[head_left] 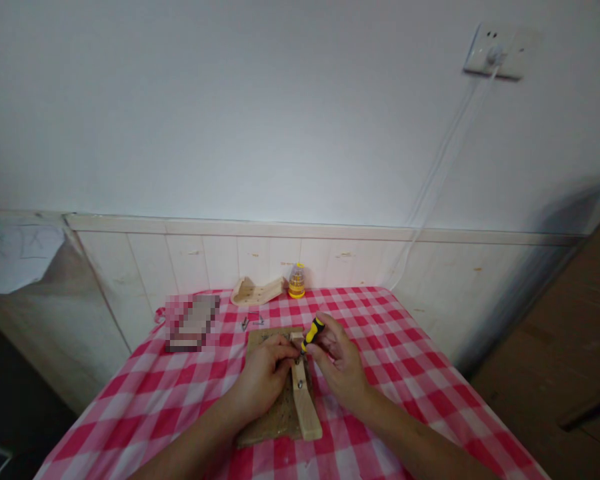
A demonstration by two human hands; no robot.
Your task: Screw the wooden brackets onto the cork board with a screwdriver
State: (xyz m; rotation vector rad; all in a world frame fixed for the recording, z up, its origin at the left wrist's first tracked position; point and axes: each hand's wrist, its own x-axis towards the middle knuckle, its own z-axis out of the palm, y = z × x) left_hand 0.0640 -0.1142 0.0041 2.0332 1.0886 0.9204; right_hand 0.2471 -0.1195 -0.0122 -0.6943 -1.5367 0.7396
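Observation:
A yellow and black screwdriver (312, 332) is tilted between the fingers of my right hand (344, 363), its tip pointing down at a pale wooden piece (307, 412). My left hand (267, 373) lies over the left side of that piece, fingertips pinched together near the screwdriver's tip. Whatever those fingertips hold is too small to make out. A small metal fitting (301, 385) sits on the wood nearer to me. Underneath is a worn brown board (265, 430).
Behind the board lie small metal parts (245, 324). A curved wooden piece (255, 292) and a yellow-based screwdriver-bit holder (297, 283) stand by the wall. A blurred-out flat object (193, 323) is at left on the red checked tablecloth (390, 373). A cable hangs from a wall socket (497, 53).

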